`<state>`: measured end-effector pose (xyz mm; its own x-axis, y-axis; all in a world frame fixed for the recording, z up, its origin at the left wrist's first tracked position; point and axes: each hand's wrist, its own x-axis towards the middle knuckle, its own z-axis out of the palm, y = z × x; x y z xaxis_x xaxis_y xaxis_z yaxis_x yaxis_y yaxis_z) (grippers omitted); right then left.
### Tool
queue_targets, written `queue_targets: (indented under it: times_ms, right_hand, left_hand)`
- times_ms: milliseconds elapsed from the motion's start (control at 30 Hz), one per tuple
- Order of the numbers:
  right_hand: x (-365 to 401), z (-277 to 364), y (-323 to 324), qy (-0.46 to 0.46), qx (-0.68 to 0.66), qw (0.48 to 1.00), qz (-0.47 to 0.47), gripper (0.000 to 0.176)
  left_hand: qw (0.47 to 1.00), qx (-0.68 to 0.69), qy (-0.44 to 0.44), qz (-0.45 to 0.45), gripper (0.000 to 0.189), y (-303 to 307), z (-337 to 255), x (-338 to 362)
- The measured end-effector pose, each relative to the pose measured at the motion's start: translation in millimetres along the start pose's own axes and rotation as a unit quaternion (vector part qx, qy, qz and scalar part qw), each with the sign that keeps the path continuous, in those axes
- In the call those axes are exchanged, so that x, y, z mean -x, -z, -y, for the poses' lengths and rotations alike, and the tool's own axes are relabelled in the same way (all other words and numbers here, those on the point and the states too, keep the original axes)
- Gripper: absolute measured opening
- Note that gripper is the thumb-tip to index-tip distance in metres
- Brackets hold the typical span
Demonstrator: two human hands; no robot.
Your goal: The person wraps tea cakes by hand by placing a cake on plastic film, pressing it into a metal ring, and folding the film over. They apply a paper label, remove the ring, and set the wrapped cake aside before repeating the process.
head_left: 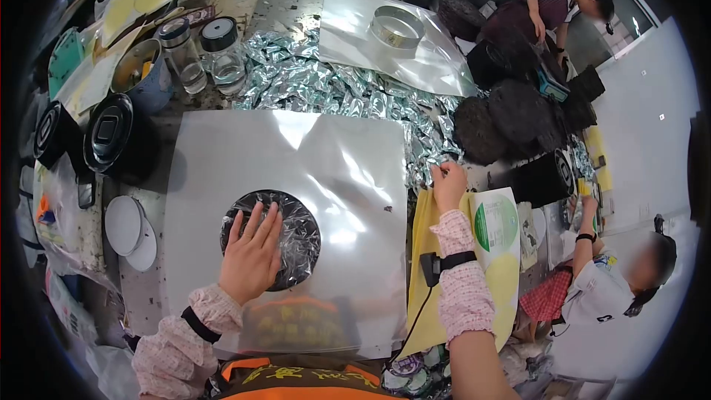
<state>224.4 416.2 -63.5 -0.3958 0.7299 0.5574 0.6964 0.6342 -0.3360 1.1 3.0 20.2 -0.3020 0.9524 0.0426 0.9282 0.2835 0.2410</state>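
My left hand (252,255) rests flat, fingers stretched out, on a dark round disc (300,248) covered in shiny clear film. Under the disc lies a large glossy sheet (222,155). On the right, my right hand (449,184) is at the edge of a heap of silvery-green foil packets (337,89). Its fingers are pinched together on a foil packet (435,166), partly hidden by the fingertips. Just below that wrist are yellow sheets (422,252) and a white sheet with a green round label (495,224).
A metal ring (398,27) sits on another clear sheet (344,30) at the back. Two glass jars (224,59), black canisters (121,137) and white discs (124,224) stand left. Dark round cakes (511,115) are piled right, near two other people (548,7).
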Motion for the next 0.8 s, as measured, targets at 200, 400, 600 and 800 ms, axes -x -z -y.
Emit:
queue_targets:
  times_ms: [200, 400, 600, 800]
  right_hand:
    - [-3.7, 70.4, 53.0, -0.115, -0.321, 0.94, 0.02, 0.012]
    - [123.2, 295.3, 55.0, -0.006, -0.425, 0.849, 0.312, 0.019]
    - [129.1, 304.5, 60.6, 0.061, -0.318, 0.907, 0.271, 0.027]
    - [154.1, 274.7, 51.0, 0.121, -0.312, 0.913, 0.233, 0.025]
  left_hand:
    - [0.994, 0.104, 0.003, -0.01, 0.076, -3.3, 8.1, 4.2]
    - [0.974, 0.191, -0.007, -0.126, 0.093, -14.1, 15.2, 8.4]
    - [0.996, 0.057, -0.014, -0.061, 0.081, -7.1, 6.7, 5.5]
    - [1.0, 0.011, -0.023, -0.013, 0.076, -10.4, 2.9, -2.3]
